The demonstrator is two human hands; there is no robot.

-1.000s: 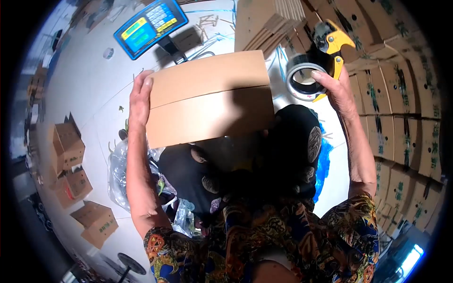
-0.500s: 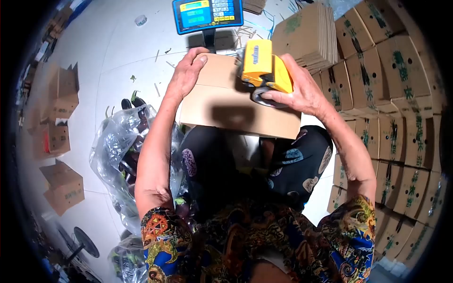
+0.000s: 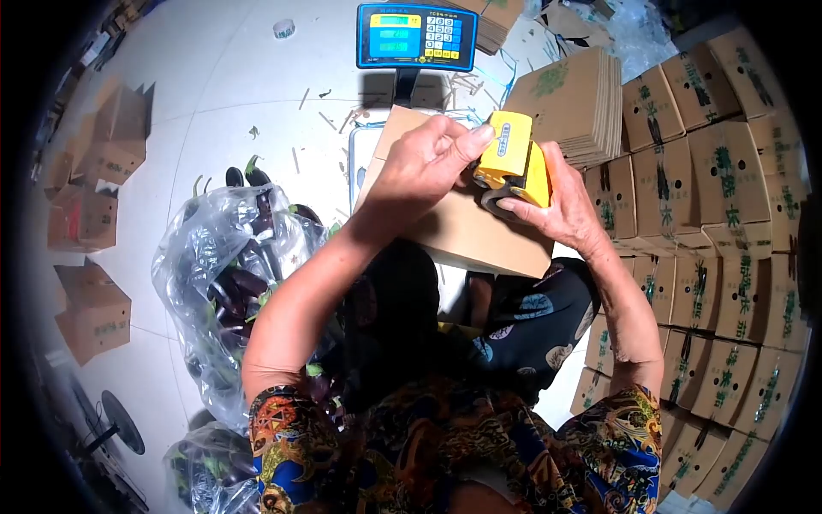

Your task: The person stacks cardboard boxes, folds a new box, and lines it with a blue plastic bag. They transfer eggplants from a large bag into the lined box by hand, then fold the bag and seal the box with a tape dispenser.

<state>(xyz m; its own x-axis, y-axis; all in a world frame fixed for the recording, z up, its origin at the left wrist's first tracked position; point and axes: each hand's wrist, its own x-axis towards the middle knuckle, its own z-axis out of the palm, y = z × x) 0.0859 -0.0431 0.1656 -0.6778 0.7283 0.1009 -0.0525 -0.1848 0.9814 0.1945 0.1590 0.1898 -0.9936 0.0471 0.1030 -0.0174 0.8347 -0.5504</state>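
A yellow tape dispenser is in my right hand, whose fingers wrap its right side with the thumb by the dark roll below. My left hand is at the dispenser's left edge, fingers curled and thumb and forefinger pressed together against it. Whatever lies between those fingertips is hidden or too small to make out. Beneath both hands a closed brown cardboard box lies tilted over my knees, its far part resting by the scale with a blue-framed display.
To my left, clear plastic bags hold several eggplants. Open cartons stand at the far left. On the right are flattened cardboard sheets and stacked printed boxes. Scraps litter the floor near the scale.
My left hand has left the box's far left corner and moved right to the dispenser. The dispenser stays in my right hand over the box. The view has shifted slightly.
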